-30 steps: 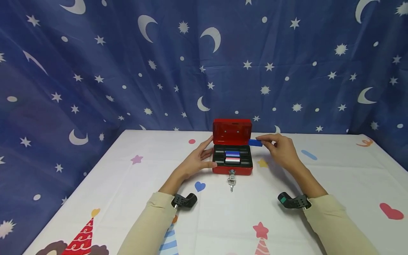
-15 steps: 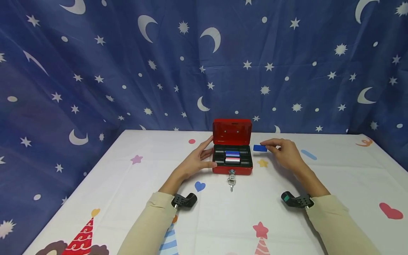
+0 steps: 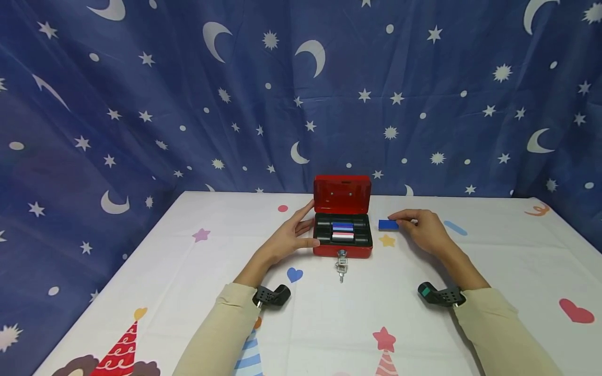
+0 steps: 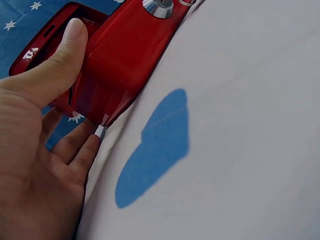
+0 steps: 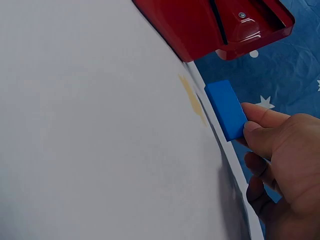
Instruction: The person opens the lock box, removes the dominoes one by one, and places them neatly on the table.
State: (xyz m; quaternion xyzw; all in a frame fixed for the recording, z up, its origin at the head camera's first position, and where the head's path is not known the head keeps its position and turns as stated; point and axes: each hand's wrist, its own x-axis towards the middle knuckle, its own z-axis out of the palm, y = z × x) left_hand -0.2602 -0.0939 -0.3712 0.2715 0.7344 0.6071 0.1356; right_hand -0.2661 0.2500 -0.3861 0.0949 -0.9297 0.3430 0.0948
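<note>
A red cash box stands with its lid raised, showing a black inner tray. My left hand rests against the box's left side, fingers spread along it and thumb at the front corner. In the left wrist view the thumb lies over the box's edge. To the right of the box, my right hand pinches a blue rectangular block between thumb and index finger, its other fingers loosely curled. Inside the tray lie blue pieces and, nearer the front, pink-and-white pieces.
Keys hang from the lock on the box's front. A white tablecloth with printed shapes, including a blue heart and a yellow star, covers the table. Behind it hangs a blue curtain with moons and stars.
My right hand has moved right and toward me with the blue block, from beside the lid to beside the tray. The left hand and the box have stayed in place.
</note>
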